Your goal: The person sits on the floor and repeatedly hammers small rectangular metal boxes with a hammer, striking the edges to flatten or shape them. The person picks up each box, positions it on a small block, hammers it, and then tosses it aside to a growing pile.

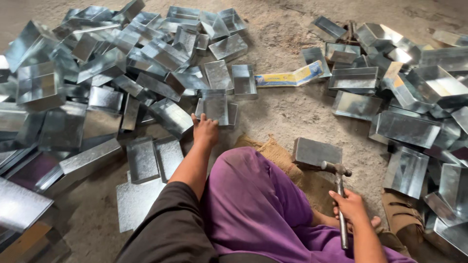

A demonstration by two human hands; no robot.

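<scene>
- Your left hand [205,129] reaches forward, fingertips on the edge of a shallow rectangular tray [213,107] of shiny, mottled sheet metal; whether the fingers clamp it, you cannot tell.
- That tray lies on the sandy floor [282,109], at the edge of the big heap of trays [97,73] on your left.
- Your right hand [348,207] is clenched round the handle of a steel hammer [339,195], head uppermost.
- Just beside the hammer head, a grey metal box [317,152] rests upside down on coarse burlap [280,156].
- More trays [414,97] spread to the right.
</scene>
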